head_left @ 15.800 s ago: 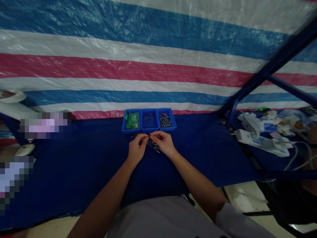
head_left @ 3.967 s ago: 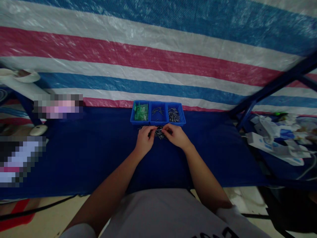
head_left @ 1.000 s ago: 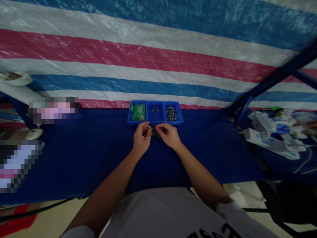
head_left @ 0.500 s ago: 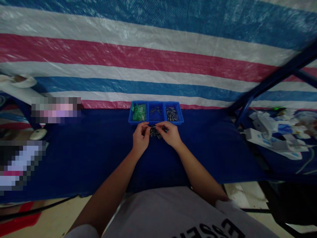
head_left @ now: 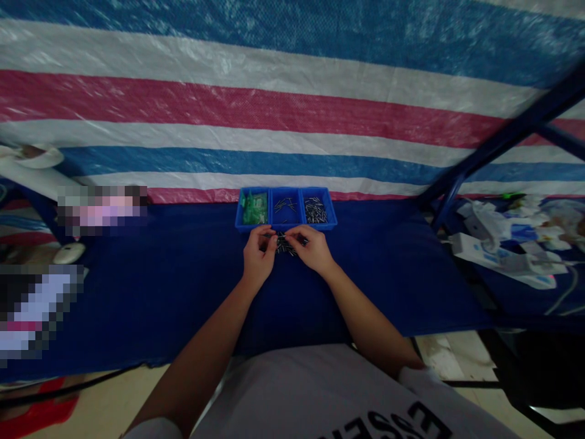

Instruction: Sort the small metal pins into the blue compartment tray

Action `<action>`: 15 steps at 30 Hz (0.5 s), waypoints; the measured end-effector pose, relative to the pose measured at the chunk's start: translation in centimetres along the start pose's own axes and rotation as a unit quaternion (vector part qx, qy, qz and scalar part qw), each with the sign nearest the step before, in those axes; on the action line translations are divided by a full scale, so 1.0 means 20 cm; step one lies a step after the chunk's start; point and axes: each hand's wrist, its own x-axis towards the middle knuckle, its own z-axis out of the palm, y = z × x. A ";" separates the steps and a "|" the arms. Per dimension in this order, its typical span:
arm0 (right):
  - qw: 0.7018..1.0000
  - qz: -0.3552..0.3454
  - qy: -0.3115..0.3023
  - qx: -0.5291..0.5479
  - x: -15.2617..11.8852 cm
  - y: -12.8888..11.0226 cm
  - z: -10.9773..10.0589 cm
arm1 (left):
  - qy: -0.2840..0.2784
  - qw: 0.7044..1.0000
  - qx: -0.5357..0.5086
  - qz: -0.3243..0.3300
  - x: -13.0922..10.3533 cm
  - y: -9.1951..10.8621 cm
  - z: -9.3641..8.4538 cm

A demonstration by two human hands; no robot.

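Observation:
Thumb and fingers of my left hand (head_left: 260,256) are pinched together at the left end of a thin metal pin (head_left: 281,236). From the other side, my right hand (head_left: 312,249) pinches its right end. Too little detail shows to tell whether it is a screw, a rivet or one joined piece. Under and between the fingers lies a heap of dark, slim metal pieces (head_left: 287,247), partly covered by my hands. Just beyond stands a blue three-compartment tray (head_left: 285,228): green packets (head_left: 255,208) at left, a few thin pins (head_left: 286,205) in the middle, many short metal pieces (head_left: 316,211) at right.
A dark blue cloth (head_left: 173,292) covers the table. Behind it hangs a striped plastic sheet (head_left: 274,110). At right are a blue metal frame (head_left: 484,152) and a white box (head_left: 484,253) among crumpled wrappers. A white mouse-like object (head_left: 68,252) lies at left.
The view has shifted slightly. Both hands stay over the heap, still pinching the thin pin, with only small finger movement. The tray's contents look the same.

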 end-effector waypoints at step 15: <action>0.999 0.030 0.002 0.011 -0.02 0.03 0.02 | 0.000 1.000 -0.012 0.004 0.00 -0.01 0.01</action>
